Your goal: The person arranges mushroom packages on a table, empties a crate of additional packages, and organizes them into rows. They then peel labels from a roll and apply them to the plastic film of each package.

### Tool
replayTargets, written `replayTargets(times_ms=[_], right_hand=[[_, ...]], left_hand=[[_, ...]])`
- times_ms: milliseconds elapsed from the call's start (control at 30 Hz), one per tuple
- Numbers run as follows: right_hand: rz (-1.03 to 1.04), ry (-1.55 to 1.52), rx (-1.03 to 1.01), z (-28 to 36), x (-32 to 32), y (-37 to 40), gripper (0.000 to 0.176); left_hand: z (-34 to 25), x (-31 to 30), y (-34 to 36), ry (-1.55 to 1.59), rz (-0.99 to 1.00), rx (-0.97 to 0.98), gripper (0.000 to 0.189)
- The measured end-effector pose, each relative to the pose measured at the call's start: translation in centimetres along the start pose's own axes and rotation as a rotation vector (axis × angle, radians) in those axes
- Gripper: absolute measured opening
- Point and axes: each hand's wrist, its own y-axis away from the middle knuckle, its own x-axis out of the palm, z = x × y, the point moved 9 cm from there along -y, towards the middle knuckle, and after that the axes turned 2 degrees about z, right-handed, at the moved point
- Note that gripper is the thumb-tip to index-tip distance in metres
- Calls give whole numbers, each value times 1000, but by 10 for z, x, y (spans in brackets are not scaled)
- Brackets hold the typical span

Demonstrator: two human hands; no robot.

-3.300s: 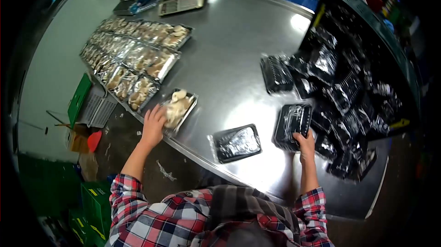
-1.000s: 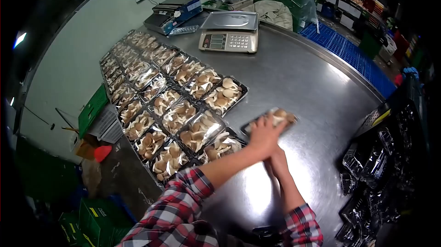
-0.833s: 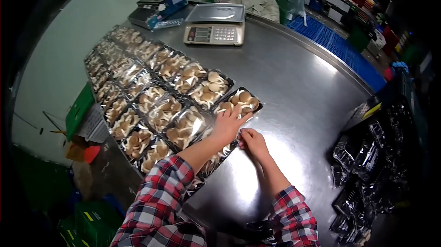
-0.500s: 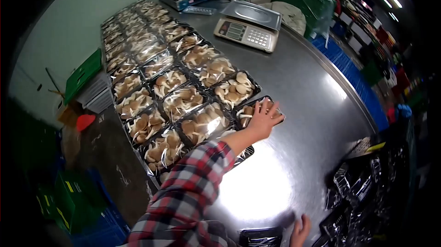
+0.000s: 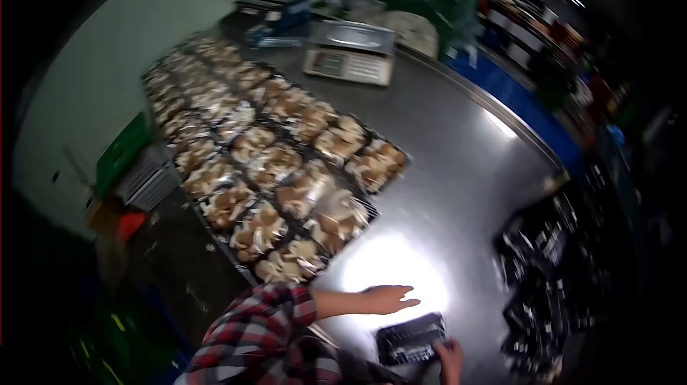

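My left hand (image 5: 390,299), in a red, white and black checked sleeve, hovers over the bright steel tabletop with fingers stretched out and nothing in them. Just below it lies a black plastic tray (image 5: 411,339), with a glossy sheen and no mushrooms visible in it. At the tray's right edge, my right hand (image 5: 449,358) grips its near corner, partly cut off by the frame. Left of my hands, film-wrapped trays of brown-capped mushrooms (image 5: 336,222) stand in rows; the nearest tray of mushrooms (image 5: 290,262) is close to my left forearm.
A pile of shiny black trays (image 5: 551,263) occupies the table's right side. Toward the back stand a digital scale (image 5: 351,56) and a dark blue device (image 5: 275,13). A raised rim edges the steel table (image 5: 458,163). Crates with a green lid (image 5: 122,152) stand on the floor at left.
My left hand has left the mushroom tray at the end of the row and come back toward me. My right hand has closed on the black tray, which now sits slightly higher in view.
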Motion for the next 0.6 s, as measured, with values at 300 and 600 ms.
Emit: replayTargets(times_ms=[300,600], right_hand=[[323,589,-1111,184,115,103,50],[-810,725,-742,229,-154,-116,58]], left_hand=[[-71,-86,94,326,-366,466,30],[-17,-65,121,-641,-789,-10,65]])
